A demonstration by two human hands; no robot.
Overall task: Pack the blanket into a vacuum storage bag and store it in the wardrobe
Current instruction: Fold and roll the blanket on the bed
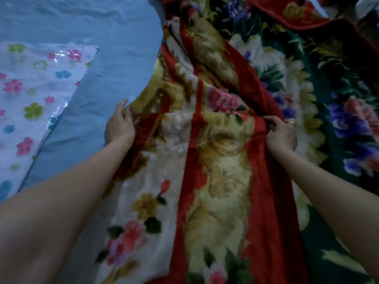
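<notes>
Gripping the thick, soft red-and-gold floral plush blanket (pixel 215 160) by its edges, left hand (pixel 120 125) and right hand (pixel 282 134) pinch bulky, floppy folds.

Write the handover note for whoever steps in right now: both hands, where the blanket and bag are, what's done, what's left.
Left hand: grips the blanket's left edge.
Right hand: pinches a red fold of the blanket.
The blanket lies bunched lengthwise on the blue bedsheet, partly over a dark green floral blanket.
The vacuum storage bag, flower-printed, lies flat and empty at the left, apart from the blanket.
Done: bag laid out, folding under way.
Left: finish folding, bag it, seal it, store it. No wardrobe in view.
</notes>
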